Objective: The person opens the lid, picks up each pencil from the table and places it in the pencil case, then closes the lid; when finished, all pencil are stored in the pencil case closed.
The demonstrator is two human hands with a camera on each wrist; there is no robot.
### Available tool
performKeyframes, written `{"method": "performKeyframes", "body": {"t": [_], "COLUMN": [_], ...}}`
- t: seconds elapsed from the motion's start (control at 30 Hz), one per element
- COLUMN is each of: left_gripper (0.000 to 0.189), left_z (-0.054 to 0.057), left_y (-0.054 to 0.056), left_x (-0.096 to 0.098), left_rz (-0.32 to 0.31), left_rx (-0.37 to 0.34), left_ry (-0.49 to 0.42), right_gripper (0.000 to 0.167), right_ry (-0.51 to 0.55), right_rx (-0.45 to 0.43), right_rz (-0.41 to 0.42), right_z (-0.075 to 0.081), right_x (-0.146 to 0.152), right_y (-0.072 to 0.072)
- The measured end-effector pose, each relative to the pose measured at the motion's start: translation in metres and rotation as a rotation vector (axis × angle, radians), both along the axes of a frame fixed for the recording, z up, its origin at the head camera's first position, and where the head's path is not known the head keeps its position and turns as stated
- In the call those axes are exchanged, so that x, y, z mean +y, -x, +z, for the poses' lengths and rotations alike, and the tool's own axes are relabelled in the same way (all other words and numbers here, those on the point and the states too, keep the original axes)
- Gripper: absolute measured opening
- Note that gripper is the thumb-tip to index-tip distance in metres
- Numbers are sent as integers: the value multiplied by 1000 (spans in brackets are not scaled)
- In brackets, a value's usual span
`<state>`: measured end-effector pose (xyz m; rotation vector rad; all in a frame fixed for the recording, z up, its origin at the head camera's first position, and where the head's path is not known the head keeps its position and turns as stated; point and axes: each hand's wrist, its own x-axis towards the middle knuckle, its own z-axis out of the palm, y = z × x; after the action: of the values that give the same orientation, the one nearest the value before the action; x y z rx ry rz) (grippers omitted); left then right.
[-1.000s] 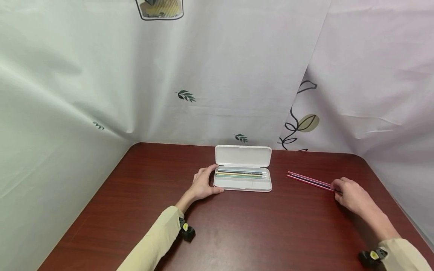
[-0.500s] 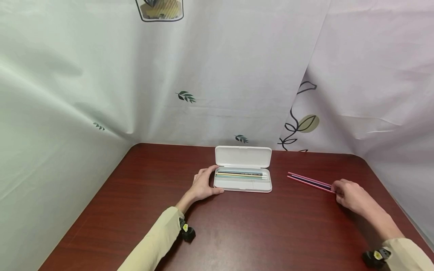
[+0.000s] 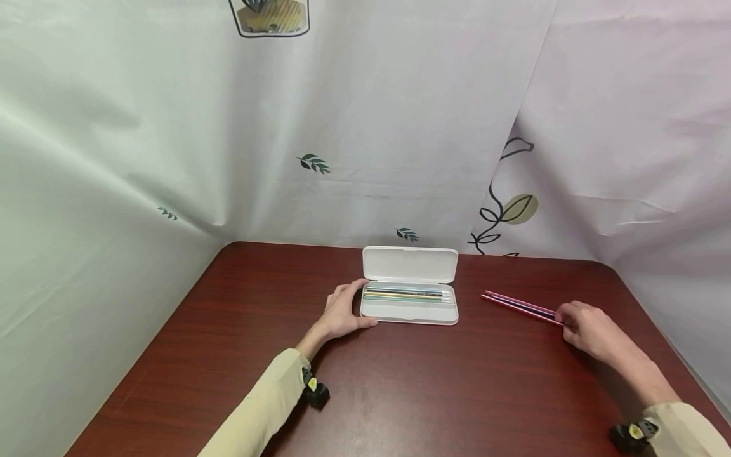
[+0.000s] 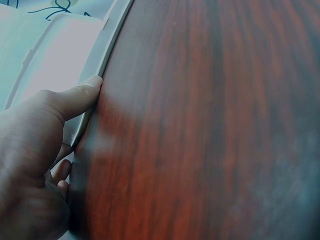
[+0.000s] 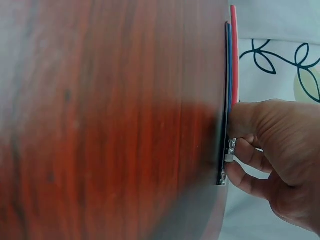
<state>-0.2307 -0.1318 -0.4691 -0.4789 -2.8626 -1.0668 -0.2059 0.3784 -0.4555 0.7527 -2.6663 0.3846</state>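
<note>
A white pencil case (image 3: 394, 310) lies open at the far middle of the table, its lid (image 3: 410, 264) raised at the back. Several pencils (image 3: 405, 294) lie in its rear compartment. My left hand (image 3: 341, 314) holds the case's left end, thumb on the front edge and fingers around the back corner. To the right, my right hand (image 3: 591, 327) pinches the near end of a small bunch of pencils (image 3: 520, 306). In the right wrist view a red pencil (image 5: 234, 55) and a blue pencil (image 5: 229, 70) run past the thumb, low along the tabletop, with a dark one beside them.
The dark red wooden table (image 3: 434, 387) ends at a white patterned curtain (image 3: 388, 127) behind the case. More curtain hangs at the left and right sides. Each wrist wears a small black camera.
My right hand and the pencils have shifted very slightly to the left since half a second ago. The left hand and the case stay where they were.
</note>
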Motion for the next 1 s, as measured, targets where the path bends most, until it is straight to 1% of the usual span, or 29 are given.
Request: {"method": "performKeyframes", "body": {"t": [0.17, 0.77, 1.0], "left_gripper": [89, 89, 88], "left_z": [0, 1, 1], "left_y": [0, 0, -1], "left_x": [0, 1, 0], "left_rz": [3, 8, 7], "left_rx": [-10, -7, -10], "left_ry": [-1, 0, -1], "right_gripper": [32, 31, 31], "right_ry": [10, 25, 44], "right_rx": [23, 14, 33], "right_rz": [21, 37, 83], "right_z": [2, 17, 21], "right_x": [-3, -25, -34], "right_y": [2, 6, 9]}}
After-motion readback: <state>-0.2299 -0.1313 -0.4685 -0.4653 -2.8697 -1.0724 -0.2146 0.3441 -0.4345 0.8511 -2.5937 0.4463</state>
